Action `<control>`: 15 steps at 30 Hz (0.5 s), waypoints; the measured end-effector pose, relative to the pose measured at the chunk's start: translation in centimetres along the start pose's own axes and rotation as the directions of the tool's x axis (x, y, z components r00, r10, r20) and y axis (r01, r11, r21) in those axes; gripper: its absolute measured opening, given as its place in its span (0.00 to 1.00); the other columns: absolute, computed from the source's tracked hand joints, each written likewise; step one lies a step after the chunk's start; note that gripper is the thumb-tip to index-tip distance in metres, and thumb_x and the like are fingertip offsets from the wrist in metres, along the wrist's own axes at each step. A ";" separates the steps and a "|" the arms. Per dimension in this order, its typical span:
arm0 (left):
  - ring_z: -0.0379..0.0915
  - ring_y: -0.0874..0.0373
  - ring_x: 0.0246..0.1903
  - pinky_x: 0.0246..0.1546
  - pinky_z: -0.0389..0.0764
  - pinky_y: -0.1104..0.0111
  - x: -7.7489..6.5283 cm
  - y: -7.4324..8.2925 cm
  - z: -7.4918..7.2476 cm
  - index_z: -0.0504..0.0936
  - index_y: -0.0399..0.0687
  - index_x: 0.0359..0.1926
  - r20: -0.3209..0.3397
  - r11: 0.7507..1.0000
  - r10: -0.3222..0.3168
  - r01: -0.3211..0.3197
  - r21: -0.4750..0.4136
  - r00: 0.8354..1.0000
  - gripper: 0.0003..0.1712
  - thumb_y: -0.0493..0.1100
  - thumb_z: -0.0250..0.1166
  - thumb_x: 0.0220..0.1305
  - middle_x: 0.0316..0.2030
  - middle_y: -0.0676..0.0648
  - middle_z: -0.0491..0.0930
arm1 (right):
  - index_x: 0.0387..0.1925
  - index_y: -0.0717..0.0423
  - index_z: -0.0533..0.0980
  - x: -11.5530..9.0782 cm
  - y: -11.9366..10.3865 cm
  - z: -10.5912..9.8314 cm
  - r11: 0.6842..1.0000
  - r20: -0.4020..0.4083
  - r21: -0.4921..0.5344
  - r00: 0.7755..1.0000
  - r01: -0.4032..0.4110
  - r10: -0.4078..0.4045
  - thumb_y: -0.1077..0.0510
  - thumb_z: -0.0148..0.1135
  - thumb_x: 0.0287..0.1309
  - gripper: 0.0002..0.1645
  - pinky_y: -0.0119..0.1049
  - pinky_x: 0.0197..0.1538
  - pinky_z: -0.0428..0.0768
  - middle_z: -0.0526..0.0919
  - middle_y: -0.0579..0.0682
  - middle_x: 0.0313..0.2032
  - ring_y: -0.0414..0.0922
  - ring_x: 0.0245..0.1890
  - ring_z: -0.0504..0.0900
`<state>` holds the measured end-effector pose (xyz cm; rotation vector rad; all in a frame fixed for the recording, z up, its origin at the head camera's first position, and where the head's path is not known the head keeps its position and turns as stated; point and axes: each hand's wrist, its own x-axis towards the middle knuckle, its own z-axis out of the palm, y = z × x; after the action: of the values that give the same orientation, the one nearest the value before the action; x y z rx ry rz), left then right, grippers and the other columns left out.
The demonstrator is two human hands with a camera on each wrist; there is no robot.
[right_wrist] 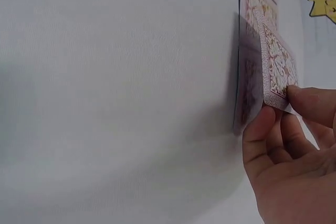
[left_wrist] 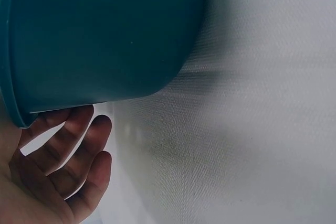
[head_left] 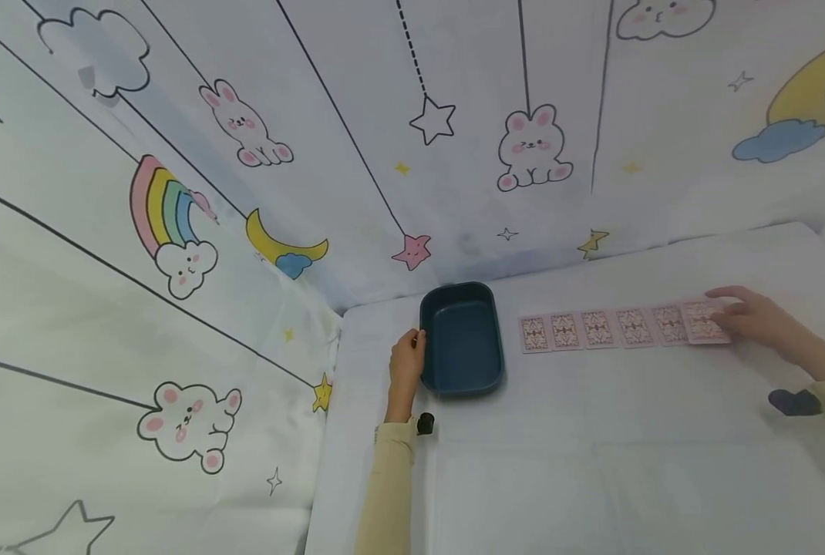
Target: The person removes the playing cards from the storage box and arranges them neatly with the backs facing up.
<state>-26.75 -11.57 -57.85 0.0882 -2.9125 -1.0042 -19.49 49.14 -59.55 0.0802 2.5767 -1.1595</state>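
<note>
A dark teal plastic bin (head_left: pixel 463 347) stands on the white-covered table. My left hand (head_left: pixel 407 362) holds its left side at the rim. In the left wrist view, fingertips of this hand (left_wrist: pixel 68 156) lie against the outer wall (left_wrist: pixel 105 35) under the rim, and the thumb is out of sight. To the right, several playing cards (head_left: pixel 598 330) lie face down in a row. My right hand (head_left: pixel 755 316) pinches a playing card (right_wrist: pixel 278 66) between thumb and fingers, tilted above the row's right end. Its patterned red back shows.
A wall cloth with printed bunnies, stars and a rainbow (head_left: pixel 156 204) rises behind and to the left of the table (head_left: pixel 558 462). A small black object (head_left: pixel 425 423) sits at the left wrist, and a dark one (head_left: pixel 794 401) by the right sleeve.
</note>
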 end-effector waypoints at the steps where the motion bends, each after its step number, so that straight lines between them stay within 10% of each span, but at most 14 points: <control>1: 0.67 0.57 0.21 0.22 0.64 0.67 0.0 0.0 0.0 0.80 0.45 0.37 -0.001 1.000 0.001 -0.001 -0.001 1.000 0.18 0.51 0.52 0.78 0.27 0.45 0.79 | 0.72 0.69 0.47 -0.1 0.2 -0.1 1.000 -0.001 -0.005 1.000 -0.005 0.005 0.44 0.46 0.77 0.41 0.73 0.57 0.66 0.50 0.88 0.65 0.83 0.63 0.55; 15: 0.71 0.55 0.23 0.23 0.67 0.66 0.0 -1.4 -1.2 0.79 0.47 0.36 0.000 1.000 -0.015 0.015 0.026 1.000 0.19 0.54 0.51 0.78 0.32 0.45 0.83 | 0.70 0.73 0.48 -0.8 2.3 -2.1 0.996 -0.020 -0.068 0.999 -0.050 0.049 0.43 0.44 0.76 0.41 0.61 0.47 0.79 0.54 0.86 0.60 0.82 0.58 0.59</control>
<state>-26.58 -13.39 -57.73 0.1111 -2.9295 -0.9693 -18.91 52.33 -59.68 0.1391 2.6130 -1.0567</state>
